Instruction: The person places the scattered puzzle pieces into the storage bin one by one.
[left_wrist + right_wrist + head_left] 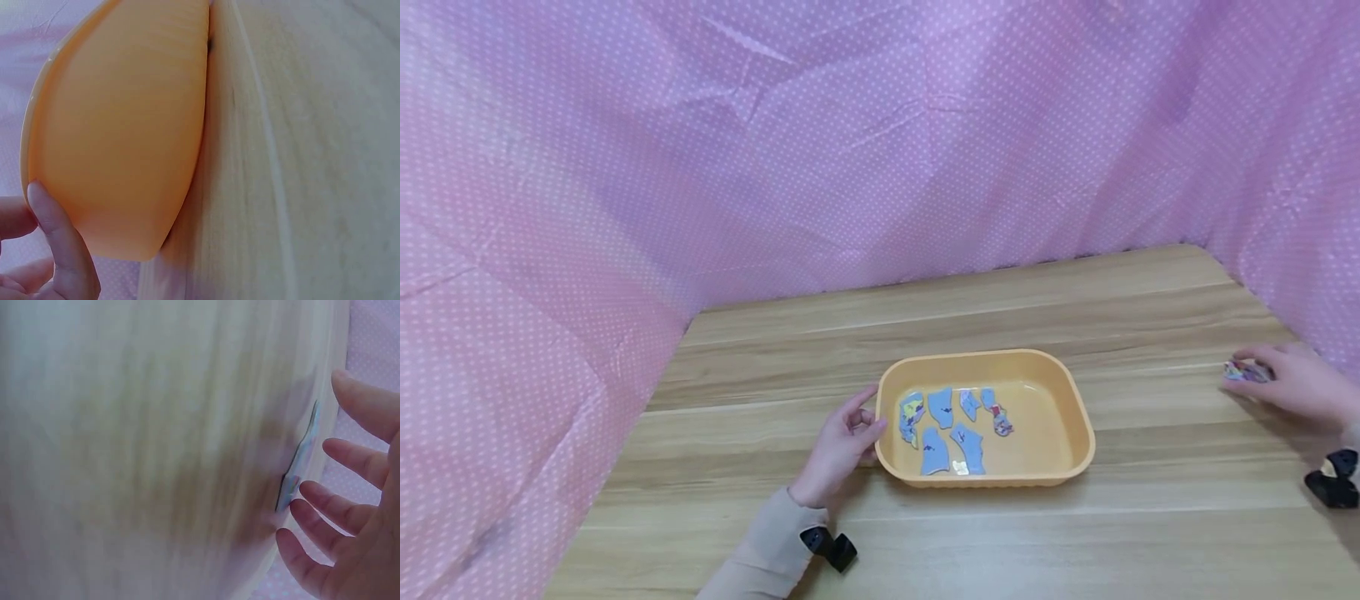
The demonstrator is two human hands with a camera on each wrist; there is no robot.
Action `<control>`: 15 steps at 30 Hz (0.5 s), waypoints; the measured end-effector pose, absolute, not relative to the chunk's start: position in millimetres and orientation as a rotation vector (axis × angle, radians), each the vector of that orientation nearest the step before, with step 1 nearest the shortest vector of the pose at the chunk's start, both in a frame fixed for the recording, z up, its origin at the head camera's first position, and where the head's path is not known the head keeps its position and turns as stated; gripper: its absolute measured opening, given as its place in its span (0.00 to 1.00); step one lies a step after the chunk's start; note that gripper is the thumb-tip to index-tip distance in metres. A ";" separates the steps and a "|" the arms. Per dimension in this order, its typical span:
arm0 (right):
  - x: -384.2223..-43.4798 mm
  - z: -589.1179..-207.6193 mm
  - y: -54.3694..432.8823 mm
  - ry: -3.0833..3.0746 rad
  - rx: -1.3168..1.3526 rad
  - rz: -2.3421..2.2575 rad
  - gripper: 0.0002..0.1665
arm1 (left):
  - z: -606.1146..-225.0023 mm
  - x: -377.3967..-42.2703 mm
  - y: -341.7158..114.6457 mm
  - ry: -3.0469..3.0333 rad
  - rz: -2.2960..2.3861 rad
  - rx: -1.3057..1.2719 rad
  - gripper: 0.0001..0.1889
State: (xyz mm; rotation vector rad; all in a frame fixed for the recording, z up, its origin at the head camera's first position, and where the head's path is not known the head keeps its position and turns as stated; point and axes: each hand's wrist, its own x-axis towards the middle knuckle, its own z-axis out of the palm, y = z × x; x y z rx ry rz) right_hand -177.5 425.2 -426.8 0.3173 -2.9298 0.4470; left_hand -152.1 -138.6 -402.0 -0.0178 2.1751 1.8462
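Observation:
An orange-yellow rectangular plastic tray [1067, 446] sits on the wooden table, with several flat, irregular blue picture pieces [940, 407] in its left half. Some of these show yellow or multicoloured patches, like puzzle pieces. My left hand [842, 446] pinches the tray's left rim between thumb and fingers, also seen close up against the orange wall [125, 125] in the left wrist view. Far to the right, my right hand [1296, 383] is over a colourful flat piece [1249, 372]. In the right wrist view its fingers are spread, fingertips right beside that thin piece [295, 469] on the table.
Pink cloth with white dots [880, 150] hangs behind and along both sides of the table [760, 358]. A black device [829, 547] is strapped to the left wrist, and another [1333, 479] to the right wrist.

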 end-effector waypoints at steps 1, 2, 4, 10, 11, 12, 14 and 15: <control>-176.9 -428.0 425.5 -2.936 0.306 0.437 0.28 | -402.0 -152.0 -138.6 2.174 1.846 -0.016 0.30; -176.3 -429.2 425.8 -2.939 0.296 0.428 0.28 | -401.9 -151.9 -138.6 2.172 1.844 -0.016 0.30; -175.1 -430.8 426.3 -2.958 0.269 0.400 0.28 | -401.5 -151.9 -138.5 2.164 1.843 -0.020 0.31; -176.2 -431.6 427.5 -2.944 0.319 0.347 0.19 | -399.4 -151.9 -138.3 2.153 1.849 -0.026 0.31; -176.7 -431.4 427.4 -2.942 0.336 0.342 0.16 | -399.3 -151.8 -138.4 2.152 1.850 -0.024 0.31; -177.2 -430.9 427.4 -2.942 0.362 0.347 0.15 | -399.2 -151.6 -138.4 2.149 1.852 -0.022 0.31; -178.0 -430.6 427.2 -2.934 0.408 0.351 0.12 | -399.4 -151.4 -138.6 2.146 1.852 -0.023 0.31; -178.2 -430.5 426.9 -2.929 0.426 0.350 0.12 | -399.6 -151.3 -138.6 2.146 1.852 -0.023 0.31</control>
